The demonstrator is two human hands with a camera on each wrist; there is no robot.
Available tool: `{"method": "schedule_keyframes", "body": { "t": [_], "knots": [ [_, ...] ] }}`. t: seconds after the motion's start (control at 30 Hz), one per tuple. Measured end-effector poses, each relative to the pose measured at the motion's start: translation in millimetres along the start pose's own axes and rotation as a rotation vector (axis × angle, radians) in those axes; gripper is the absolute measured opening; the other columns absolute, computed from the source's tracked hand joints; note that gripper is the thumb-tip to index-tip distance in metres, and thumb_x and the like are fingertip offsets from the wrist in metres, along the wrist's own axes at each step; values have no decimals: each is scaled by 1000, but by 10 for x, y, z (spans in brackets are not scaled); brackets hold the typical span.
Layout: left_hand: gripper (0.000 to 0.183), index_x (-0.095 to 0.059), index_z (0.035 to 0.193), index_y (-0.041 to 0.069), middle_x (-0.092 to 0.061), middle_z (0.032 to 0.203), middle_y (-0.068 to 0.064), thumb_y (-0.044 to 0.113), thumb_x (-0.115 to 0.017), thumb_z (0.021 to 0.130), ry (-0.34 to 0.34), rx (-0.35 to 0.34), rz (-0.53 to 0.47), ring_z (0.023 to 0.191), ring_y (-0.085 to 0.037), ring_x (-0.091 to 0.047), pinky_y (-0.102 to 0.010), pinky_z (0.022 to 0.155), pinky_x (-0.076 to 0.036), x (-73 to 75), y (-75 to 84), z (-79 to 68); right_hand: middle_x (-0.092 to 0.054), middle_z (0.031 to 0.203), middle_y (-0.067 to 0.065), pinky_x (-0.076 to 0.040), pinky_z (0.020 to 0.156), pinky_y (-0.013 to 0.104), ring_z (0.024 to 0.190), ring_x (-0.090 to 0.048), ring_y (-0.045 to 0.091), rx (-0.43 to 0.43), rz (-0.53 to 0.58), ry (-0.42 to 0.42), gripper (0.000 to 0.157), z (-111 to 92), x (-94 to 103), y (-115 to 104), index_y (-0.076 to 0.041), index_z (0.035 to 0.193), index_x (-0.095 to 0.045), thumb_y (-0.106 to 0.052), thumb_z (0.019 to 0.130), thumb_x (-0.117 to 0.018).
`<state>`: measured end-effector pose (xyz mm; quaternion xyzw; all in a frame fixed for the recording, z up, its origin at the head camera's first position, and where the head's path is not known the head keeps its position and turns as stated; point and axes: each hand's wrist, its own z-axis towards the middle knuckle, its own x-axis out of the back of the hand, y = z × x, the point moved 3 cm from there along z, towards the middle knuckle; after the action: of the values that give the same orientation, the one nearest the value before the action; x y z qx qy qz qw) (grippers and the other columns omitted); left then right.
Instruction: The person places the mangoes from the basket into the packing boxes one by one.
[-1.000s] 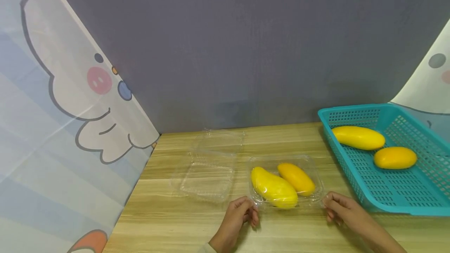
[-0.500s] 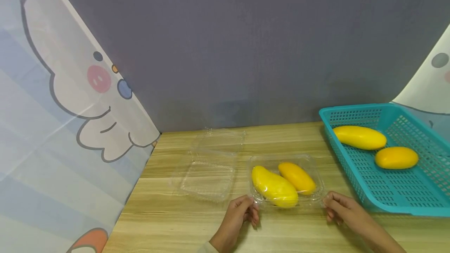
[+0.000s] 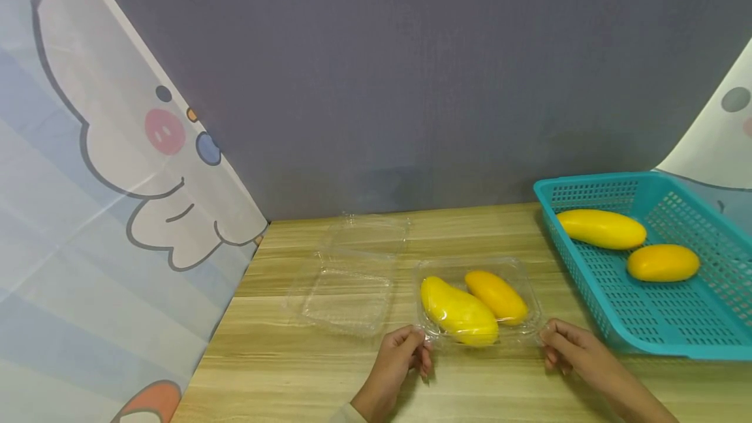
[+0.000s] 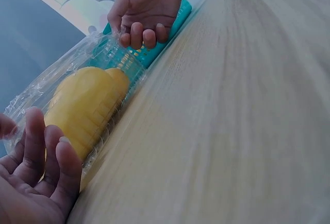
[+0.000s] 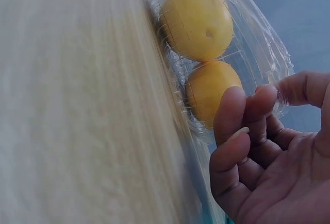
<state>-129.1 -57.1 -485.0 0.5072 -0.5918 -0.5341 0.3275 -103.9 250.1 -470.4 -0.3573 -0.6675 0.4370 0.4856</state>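
Note:
A clear plastic clamshell box (image 3: 525,279) lies on the table with its lid down over two mangoes, one bright yellow (image 3: 458,312) and one more orange (image 3: 497,297). At the box's near left corner my left hand (image 3: 401,361) pinches the rim between thumb and index finger. My right hand (image 3: 574,351) does the same at the near right corner. In the right wrist view, thumb and index finger meet on the plastic edge (image 5: 280,92), the other fingers loosely curled below. The left wrist view shows the box's near side (image 4: 111,103) between both hands.
A second clear clamshell box (image 3: 346,302) lies open to the left, its lid (image 3: 370,237) toward the back wall. On the right stands a turquoise basket (image 3: 658,346) holding a yellow mango (image 3: 605,229) and an orange one (image 3: 662,263). A grey wall (image 3: 411,83) bounds the table's back.

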Motion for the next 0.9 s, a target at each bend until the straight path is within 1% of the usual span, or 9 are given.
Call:
{"method": "schedule_keyframes", "body": {
  "t": [0.17,0.23,0.33,0.4,0.47,0.57,0.67,0.77,0.9],
  "knots": [
    [31,-61,89,-10,-59,61,4,19,-55,99,0,-12,16,53,-8,-52,-18,49,-46,8,-14,-1,-57,71,-6,-43,54,24,62,-55,12,-16,7,-6,37,-4,-2,-6,7,86,-46,-20,109,-37],
    [30,-61,86,-7,-55,59,5,19,-55,99,-6,-16,22,52,-8,-51,-18,47,-45,11,-17,-3,-57,71,-7,-43,54,24,62,-55,12,-10,9,-8,36,-2,-2,-6,7,86,-46,-19,109,-37],
    [26,-61,83,2,-49,57,5,20,-55,100,-15,-17,23,49,-8,-50,-18,48,-45,15,-19,-6,-57,71,-8,-44,54,24,62,-56,12,11,15,-14,36,3,-4,-8,7,85,-46,-18,109,-37],
    [25,-60,82,4,-45,56,5,20,-55,100,-20,-17,26,49,-8,-49,-18,48,-45,18,-19,-9,-56,71,-8,-45,53,25,62,-56,12,23,23,-21,35,6,-6,-7,8,85,-45,-17,109,-37],
    [27,-60,82,1,-43,56,5,20,-55,100,-18,-19,28,48,-8,-49,-18,49,-46,22,-23,-9,-56,71,-9,-45,53,25,62,-56,12,28,31,-28,35,7,-8,-5,9,86,-45,-17,109,-37],
    [31,-57,85,-9,-42,55,5,18,-54,100,-11,-20,33,48,-8,-48,-19,49,-46,25,-25,-12,-56,71,-8,-44,53,25,62,-56,13,27,39,-34,35,7,-10,0,9,86,-45,-17,109,-37],
    [36,-54,91,-17,-42,56,5,18,-54,99,-7,-19,34,49,-9,-48,-19,49,-47,22,-25,-13,-57,70,-7,-44,53,26,62,-56,14,21,30,-30,36,6,-9,4,9,85,-45,-17,109,-37],
    [38,-52,94,-20,-43,57,5,18,-54,99,-6,-22,35,49,-9,-49,-19,48,-47,17,-22,-11,-57,69,-7,-45,53,26,61,-56,13,13,15,-24,37,3,-8,10,9,86,-48,-17,109,-36],
    [39,-52,95,-20,-44,58,4,18,-54,99,-13,-27,38,50,-9,-49,-19,48,-47,10,-15,-13,-55,68,-9,-45,53,25,62,-56,11,12,9,-25,37,-1,-7,16,9,88,-51,-17,109,-35]
  ]
}}
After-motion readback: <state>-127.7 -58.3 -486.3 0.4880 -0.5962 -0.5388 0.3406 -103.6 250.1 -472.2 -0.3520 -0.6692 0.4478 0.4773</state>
